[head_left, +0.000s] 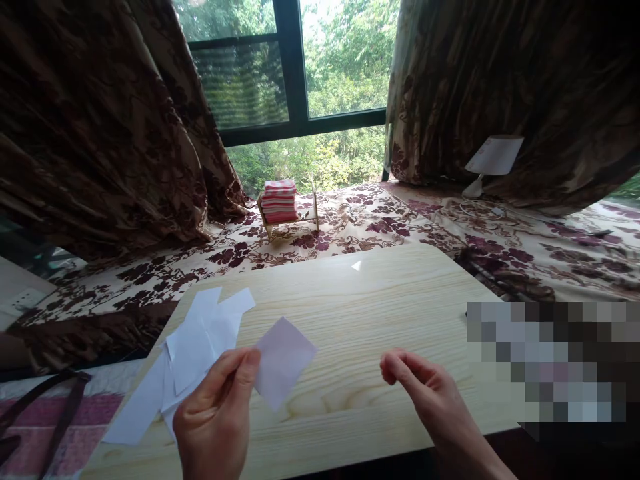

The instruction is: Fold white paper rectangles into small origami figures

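My left hand (217, 407) pinches a small square sheet of paper (285, 360), pale lilac, by its left corner between thumb and forefinger. The sheet is held tilted above the wooden table (380, 307). Just beyond and left of that hand, several loose white paper pieces (195, 353) overlap in a pile, partly covered by my hand. To the right, my right hand (420, 380) hovers over the table apart from the sheet, its fingers curled in and the thumb against them. Nothing shows in its grip.
A small bright white triangle (357, 266) shows near the table's far edge. Beyond lies a floral cloth (350, 220) bearing a small rack with folded striped cloths (280, 201) and a white lamp (495, 157). A pixelated area (550, 363) covers the right side.
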The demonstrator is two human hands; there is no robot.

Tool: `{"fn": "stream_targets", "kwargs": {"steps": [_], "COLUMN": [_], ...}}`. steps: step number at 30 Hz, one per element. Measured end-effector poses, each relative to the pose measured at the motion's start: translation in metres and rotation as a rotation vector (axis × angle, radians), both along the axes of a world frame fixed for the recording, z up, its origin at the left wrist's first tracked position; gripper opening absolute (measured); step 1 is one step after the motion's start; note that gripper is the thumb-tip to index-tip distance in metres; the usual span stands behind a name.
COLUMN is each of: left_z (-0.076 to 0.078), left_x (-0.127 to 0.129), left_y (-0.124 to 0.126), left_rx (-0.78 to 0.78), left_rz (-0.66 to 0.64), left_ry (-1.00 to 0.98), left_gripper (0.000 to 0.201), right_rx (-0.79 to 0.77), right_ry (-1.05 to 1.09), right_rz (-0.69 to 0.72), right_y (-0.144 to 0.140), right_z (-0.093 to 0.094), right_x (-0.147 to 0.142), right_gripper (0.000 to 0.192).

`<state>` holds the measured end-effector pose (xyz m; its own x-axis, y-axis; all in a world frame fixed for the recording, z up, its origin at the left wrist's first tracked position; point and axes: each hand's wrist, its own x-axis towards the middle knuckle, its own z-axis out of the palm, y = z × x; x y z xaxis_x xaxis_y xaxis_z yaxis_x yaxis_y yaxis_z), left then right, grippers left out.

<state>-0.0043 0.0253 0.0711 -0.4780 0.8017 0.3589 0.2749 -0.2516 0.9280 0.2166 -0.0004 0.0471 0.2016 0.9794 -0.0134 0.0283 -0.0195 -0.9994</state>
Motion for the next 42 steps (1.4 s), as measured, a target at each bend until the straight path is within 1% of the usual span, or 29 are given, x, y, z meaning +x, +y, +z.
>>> {"fn": "stream_targets", "kwargs": {"steps": [1,2,4,6,7,9,11,13,14,15,17,20,22,24,25,26,27,28,29,30,32,34,35,38,40,42], "left_z": [0.002,0.004,0.01,0.015,0.016,0.015,0.012,0.009,0.007,0.006,0.006,0.005,0.004,0.0,-0.003,-0.005,-0.007,-0.009,-0.009,-0.009,-0.006,-0.002,0.0,0.004,0.006,0.007], "left_x": [-0.002,0.0,0.008,0.02,0.024,0.029,0.03,0.032,0.034,0.036,0.041,0.043,0.037,0.024,0.015,0.007,-0.001,-0.006,-0.009,-0.008,0.001,0.016,0.023,0.035,0.036,0.034], "left_y": [0.001,0.002,-0.001,-0.004,-0.005,-0.006,-0.007,-0.01,-0.012,-0.014,-0.018,-0.021,-0.021,-0.019,-0.017,-0.014,-0.012,-0.01,-0.008,-0.008,-0.008,-0.01,-0.011,-0.012,-0.013,-0.014], "left_rx": [-0.013,-0.038,-0.086,-0.115,-0.134,-0.215,-0.345,-0.491,-0.545,-0.578,-0.583,-0.499,-0.458,-0.458,-0.469,-0.48,-0.476,-0.459,-0.429,-0.437,-0.486,-0.461,-0.452,-0.432,-0.425,-0.417], "left_rz": [-0.026,-0.089,-0.237,-0.308,-0.333,-0.411,-0.547,-0.659,-0.687,-0.699,-0.696,-0.675,-0.67,-0.685,-0.667,-0.636,-0.516,-0.425,-0.368,-0.402,-0.62,-0.709,-0.735,-0.728,-0.721,-0.717], "left_ry": [0.015,0.033,0.049,-0.006,-0.041,-0.12,-0.189,-0.208,-0.19,-0.158,-0.091,-0.014,0.04,0.099,0.118,0.133,0.115,0.094,0.082,0.097,0.14,0.136,0.156,0.187,0.18,0.176], "left_gripper": [0.016,0.015,0.013,0.013,0.014,0.019,0.026,0.03,0.032,0.034,0.038,0.04,0.042,0.042,0.041,0.04,0.037,0.034,0.033,0.033,0.031,0.027,0.025,0.025,0.025,0.026], "right_rx": [0.014,0.033,0.077,0.121,0.135,0.137,0.116,0.096,0.092,0.092,0.087,0.048,0.016,-0.013,-0.039,-0.069,-0.114,-0.15,-0.17,-0.177,-0.158,-0.104,-0.081,-0.07,-0.085,-0.065], "right_ry": [-0.014,-0.018,-0.024,-0.062,-0.076,-0.074,-0.038,-0.011,0.0,0.01,0.023,0.017,0.014,0.029,0.049,0.07,0.096,0.117,0.121,0.115,0.121,0.114,0.108,0.157,0.254,0.31], "right_rz": [0.012,0.05,0.169,0.28,0.311,0.317,0.28,0.27,0.28,0.294,0.31,0.272,0.259,0.263,0.239,0.198,0.125,0.049,0.004,0.014,0.088,0.178,0.21,0.282,0.333,0.342], "right_y": [0.001,0.002,0.004,0.006,0.007,0.008,0.007,0.006,0.005,0.005,0.004,0.002,0.001,0.0,-0.001,-0.001,-0.002,-0.002,-0.002,-0.002,0.0,0.002,0.003,0.004,0.003,0.002], "right_z": [0.001,0.004,0.012,0.02,0.023,0.025,0.023,0.02,0.019,0.018,0.016,0.013,0.01,0.007,0.006,0.006,0.006,0.006,0.007,0.007,0.008,0.009,0.01,0.013,0.014,0.012], "right_x": [0.002,0.002,-0.005,-0.016,-0.021,-0.028,-0.031,-0.031,-0.031,-0.031,-0.031,-0.031,-0.028,-0.022,-0.017,-0.012,-0.007,-0.003,0.0,0.001,-0.002,-0.01,-0.014,-0.026,-0.033,-0.036], "right_gripper": [0.038,0.034,0.026,0.022,0.023,0.03,0.031,0.031,0.032,0.032,0.032,0.033,0.034,0.035,0.036,0.036,0.037,0.038,0.039,0.039,0.039,0.039,0.039,0.036,0.033,0.031]}}
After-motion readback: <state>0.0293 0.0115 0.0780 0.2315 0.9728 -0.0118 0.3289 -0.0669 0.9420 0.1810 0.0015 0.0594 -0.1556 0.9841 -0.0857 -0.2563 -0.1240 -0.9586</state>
